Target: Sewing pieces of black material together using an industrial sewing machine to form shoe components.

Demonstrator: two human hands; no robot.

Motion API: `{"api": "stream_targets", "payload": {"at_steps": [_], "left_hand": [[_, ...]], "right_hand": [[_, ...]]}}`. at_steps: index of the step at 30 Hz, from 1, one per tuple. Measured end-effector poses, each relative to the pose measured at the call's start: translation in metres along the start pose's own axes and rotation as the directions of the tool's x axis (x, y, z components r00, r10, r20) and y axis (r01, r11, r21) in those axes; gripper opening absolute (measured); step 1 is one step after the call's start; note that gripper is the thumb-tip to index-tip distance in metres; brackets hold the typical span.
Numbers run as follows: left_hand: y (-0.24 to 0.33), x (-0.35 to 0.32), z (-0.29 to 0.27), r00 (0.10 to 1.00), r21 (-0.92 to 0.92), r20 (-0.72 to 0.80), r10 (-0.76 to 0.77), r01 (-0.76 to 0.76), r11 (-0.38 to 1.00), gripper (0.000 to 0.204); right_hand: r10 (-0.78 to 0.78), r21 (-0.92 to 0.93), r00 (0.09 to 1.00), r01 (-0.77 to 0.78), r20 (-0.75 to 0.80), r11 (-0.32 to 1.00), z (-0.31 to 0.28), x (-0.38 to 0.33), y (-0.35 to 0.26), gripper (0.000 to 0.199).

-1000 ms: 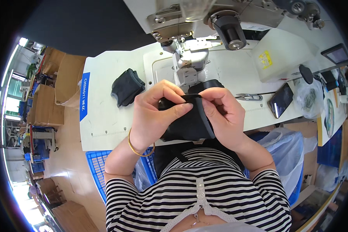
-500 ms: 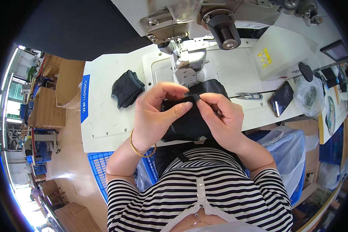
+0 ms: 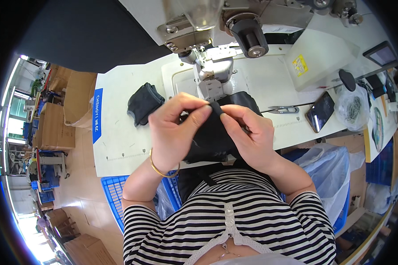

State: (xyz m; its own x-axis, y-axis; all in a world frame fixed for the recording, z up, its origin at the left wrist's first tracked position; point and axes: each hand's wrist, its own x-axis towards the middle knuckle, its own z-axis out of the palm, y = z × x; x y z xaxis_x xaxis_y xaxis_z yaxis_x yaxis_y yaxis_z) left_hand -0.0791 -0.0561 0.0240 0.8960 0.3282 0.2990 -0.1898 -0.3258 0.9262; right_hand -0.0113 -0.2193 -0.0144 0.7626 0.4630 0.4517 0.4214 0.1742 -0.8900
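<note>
Both hands pinch a narrow edge of black fabric (image 3: 215,108) close in front of the sewing machine (image 3: 212,86). My left hand (image 3: 174,128) has its thumb and forefinger closed on the strip's left side. On the right side, my right hand (image 3: 248,134) grips it between thumb and bent fingers. More of the dark cloth (image 3: 208,143) hangs below the hands to the table's front edge, and part lies behind them by the machine. A small stack of black fabric pieces (image 3: 145,104) rests on the white table to the left.
Thread snips (image 3: 284,110) and a phone (image 3: 320,112) lie on the table (image 3: 119,132) at right, beside a clear plastic bag (image 3: 353,108). Blue baskets (image 3: 115,194) stand below the front edge. The machine head (image 3: 250,37) overhangs the far side.
The pinched edge has moved slightly left and turned, now showing as a short strip between the fingertips. My left fingertips have closed tighter together; the right hand shifted a little left.
</note>
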Motion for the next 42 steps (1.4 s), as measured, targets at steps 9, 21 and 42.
{"api": "stream_targets", "payload": {"at_steps": [9,21,42], "left_hand": [[-0.019,0.026,-0.024,0.988,-0.308,-0.03,-0.154,0.138,0.941,0.011],[-0.023,0.044,-0.025,0.985,-0.318,0.042,-0.17,0.174,0.932,0.014],[-0.012,0.089,-0.027,0.884,-0.368,0.144,-0.446,0.466,0.805,0.011]], "right_hand": [[0.133,0.064,0.984,-0.141,0.116,0.988,-0.005,-0.004,-0.002,0.014],[0.157,0.163,0.985,-0.167,0.073,0.972,0.0,0.002,0.0,0.013],[0.311,0.386,0.945,-0.325,0.101,0.863,0.001,0.03,0.001,0.017]]}}
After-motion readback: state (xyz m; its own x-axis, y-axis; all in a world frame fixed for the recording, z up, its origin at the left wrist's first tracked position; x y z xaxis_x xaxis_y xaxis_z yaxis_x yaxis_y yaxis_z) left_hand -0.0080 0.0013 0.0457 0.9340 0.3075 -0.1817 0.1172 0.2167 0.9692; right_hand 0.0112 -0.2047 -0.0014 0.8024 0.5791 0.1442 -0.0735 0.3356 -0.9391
